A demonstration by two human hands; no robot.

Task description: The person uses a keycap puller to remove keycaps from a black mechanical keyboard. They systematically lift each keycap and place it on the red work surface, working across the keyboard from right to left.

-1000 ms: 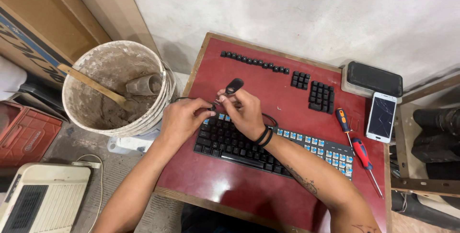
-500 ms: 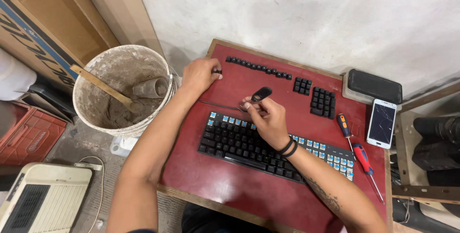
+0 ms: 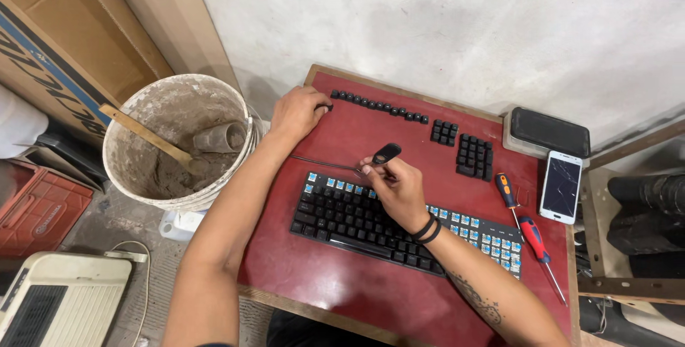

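Observation:
A black keyboard (image 3: 357,222) lies on a red table (image 3: 371,140), with blue switches bare along its top row and right end. My right hand (image 3: 396,183) hovers over its upper edge and grips a small black keycap puller (image 3: 386,153). My left hand (image 3: 300,110) reaches to the table's far left corner, its fingertips on the end of a row of loose black keycaps (image 3: 378,106). Two more blocks of removed keycaps (image 3: 464,147) sit to the right of that row.
Two screwdrivers (image 3: 524,229) lie at the keyboard's right end, beside a white phone (image 3: 561,186) and a dark case (image 3: 549,131). Left of the table stands a dirty bucket (image 3: 178,140) with a wooden stick, a red crate (image 3: 36,208) and a beige machine (image 3: 57,304).
My left hand has left the keyboard and gone up to the left end of the keycap row. My right hand with the puller has shifted slightly right above the keyboard.

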